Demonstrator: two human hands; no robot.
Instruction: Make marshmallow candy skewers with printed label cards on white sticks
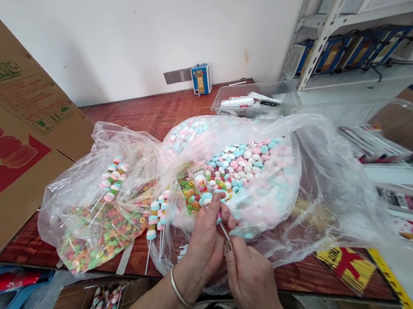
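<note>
- My left hand [206,235], with a thin silver bangle [180,289] on the wrist, is pinching the upper end of a thin white plastic stick [224,231], the grip narrow, thumb and fingertips pressed round it.
- My right hand [247,274] is closing on the lower end of the same stick, just beside the left hand; the two are touching at the fingers.
- The stick is running slantwise between both grips, with a pale blue and white round candy [206,198] sitting at the top, just above my left fingertips.
- Both hands are working at the near edge of a large clear plastic bag of pink, blue and white round candies [250,165], which is lying on the red-brown wooden bench [151,112].
- Left of it, a second clear bag of multicoloured ring candies [96,241] is lying on the bench, with finished candy skewers [112,178] resting on it.
- A big brown cardboard box flap [9,149] is standing at the far left, well apart from my hands.
</note>
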